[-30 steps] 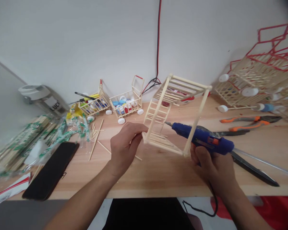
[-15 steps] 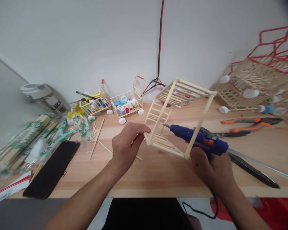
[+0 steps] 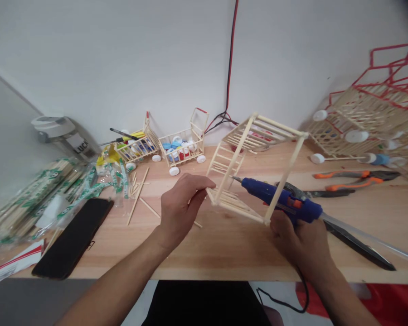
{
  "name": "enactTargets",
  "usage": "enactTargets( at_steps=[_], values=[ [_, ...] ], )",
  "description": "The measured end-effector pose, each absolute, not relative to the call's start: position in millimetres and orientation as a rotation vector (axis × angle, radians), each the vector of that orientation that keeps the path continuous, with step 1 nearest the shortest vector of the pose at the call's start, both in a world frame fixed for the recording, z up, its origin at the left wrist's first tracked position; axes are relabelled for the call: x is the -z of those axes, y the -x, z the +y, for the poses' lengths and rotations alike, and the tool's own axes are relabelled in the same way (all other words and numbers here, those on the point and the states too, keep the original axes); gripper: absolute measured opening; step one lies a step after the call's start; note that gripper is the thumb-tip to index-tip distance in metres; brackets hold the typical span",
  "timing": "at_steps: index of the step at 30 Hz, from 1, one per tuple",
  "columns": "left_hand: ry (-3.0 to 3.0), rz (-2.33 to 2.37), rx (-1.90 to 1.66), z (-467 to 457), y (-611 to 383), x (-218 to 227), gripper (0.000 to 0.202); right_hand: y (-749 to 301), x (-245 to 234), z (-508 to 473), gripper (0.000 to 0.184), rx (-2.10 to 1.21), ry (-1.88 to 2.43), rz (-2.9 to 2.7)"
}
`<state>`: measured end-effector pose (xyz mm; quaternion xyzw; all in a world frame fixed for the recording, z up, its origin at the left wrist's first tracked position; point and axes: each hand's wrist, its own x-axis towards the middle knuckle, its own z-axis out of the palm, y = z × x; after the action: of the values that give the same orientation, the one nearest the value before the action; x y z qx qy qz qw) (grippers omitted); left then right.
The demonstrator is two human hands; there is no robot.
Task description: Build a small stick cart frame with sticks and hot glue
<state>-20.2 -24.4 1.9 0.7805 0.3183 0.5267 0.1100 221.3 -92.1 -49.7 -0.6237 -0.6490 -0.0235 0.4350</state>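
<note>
My left hand [image 3: 180, 210] pinches the lower left corner of a frame made of wooden sticks [image 3: 234, 156], holding it tilted above the table. Rows of thin sticks form its slatted sides, and the side facing me is uncovered. In my right hand [image 3: 301, 237] is a blue hot glue gun [image 3: 282, 197], gripped by its handle, with a clear glue stick [image 3: 367, 235] sticking out of the back. The metal nozzle points left, inside the outline of the frame near its slatted far part. Whether the nozzle touches a stick I cannot tell.
Two small stick carts [image 3: 182, 149] stand by the wall, filled with small items. Larger red-trimmed carts [image 3: 370, 108] are at right, near orange-handled pliers [image 3: 357, 176] and a dark blade-like tool [image 3: 360, 246]. Left lie a phone [image 3: 73, 237], packaged sticks [image 3: 30, 194] and a bottle [image 3: 63, 138].
The view has shifted very slightly. Both hands keep their holds, and the frame and glue gun stay in almost the same position relative to each other.
</note>
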Motion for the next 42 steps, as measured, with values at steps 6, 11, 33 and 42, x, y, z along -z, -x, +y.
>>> enactTargets(
  at_steps=[6, 11, 33, 42],
  values=[
    [-2.287, 0.943, -1.539, -24.6, 20.2, -2.0, 0.021, -217.6, 49.7, -97.4, 0.055, -0.096, 1.607, -1.533],
    [-2.285, 0.958, -1.524, -23.8, 20.4, -2.3, 0.024, -218.5, 41.6, -95.4, 0.049, -0.297, 1.408, -1.517],
    [-2.226, 0.872, -1.340, -26.9, 12.5, 3.0, 0.022, -214.8, 42.6, -93.4, 0.037, -0.097, 1.426, -1.697],
    [-2.234, 0.810, -1.326, -29.4, 9.7, 1.9, 0.022, -211.4, 40.4, -91.0, 0.043, -0.013, 1.479, -1.707]
  ],
)
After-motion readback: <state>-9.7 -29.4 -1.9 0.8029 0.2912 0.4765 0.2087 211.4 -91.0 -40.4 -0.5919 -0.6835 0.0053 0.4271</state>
